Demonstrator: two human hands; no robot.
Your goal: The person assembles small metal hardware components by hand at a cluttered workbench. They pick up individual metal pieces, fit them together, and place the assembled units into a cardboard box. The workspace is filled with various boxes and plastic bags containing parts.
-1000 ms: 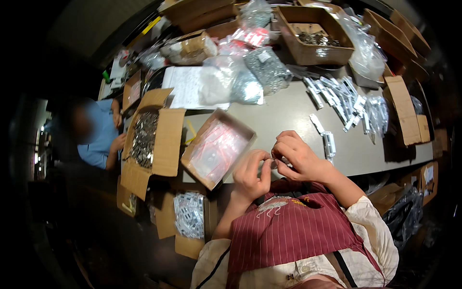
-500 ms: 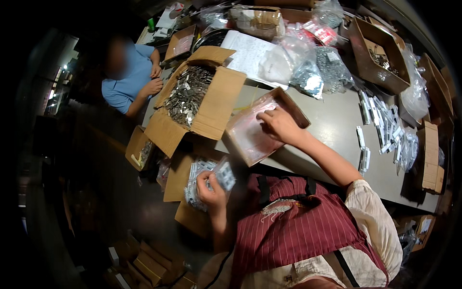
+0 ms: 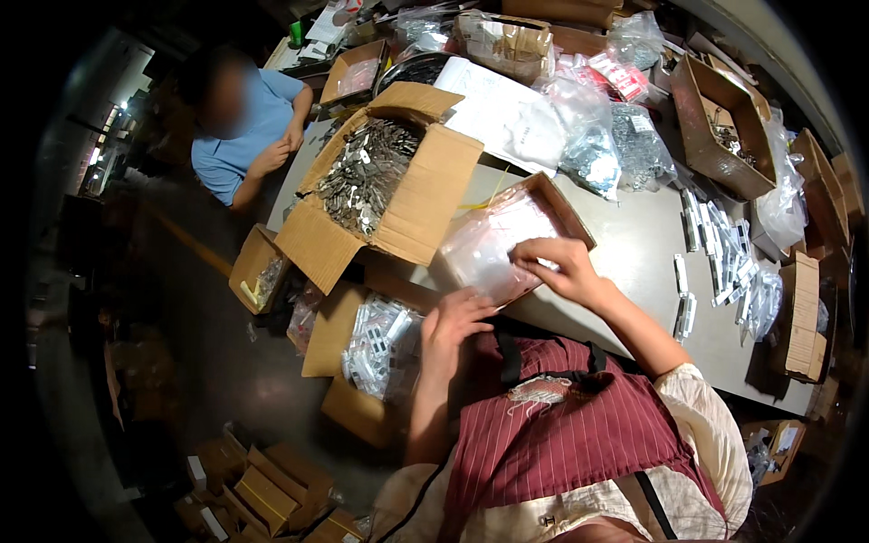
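My right hand (image 3: 563, 270) is pinched on the edge of a clear plastic bag (image 3: 489, 258) above a shallow cardboard box (image 3: 572, 210). More clear bags seem to lie inside that box. My left hand (image 3: 455, 324) is beside the bag's near end, its fingers stretched out with nothing held; whether the fingertips touch the plastic I cannot tell. Left of that hand, a carton (image 3: 328, 348) holds several bagged metal pieces (image 3: 376, 342). Beyond it a large open carton (image 3: 436, 195) is filled with loose metal parts (image 3: 367, 172).
White and grey metal pieces (image 3: 720, 240) lie on the table (image 3: 634, 244) at right. Filled plastic bags (image 3: 641, 149), papers (image 3: 484, 100) and a brown box (image 3: 724, 118) stand farther back. A person in a blue shirt (image 3: 235, 145) is at the far left. Flattened cartons (image 3: 272, 498) lie lower left.
My left hand has let go of a filled bag over the left carton and moved right and up to the shallow box. My right hand has drawn a clear bag up, nearer to me.
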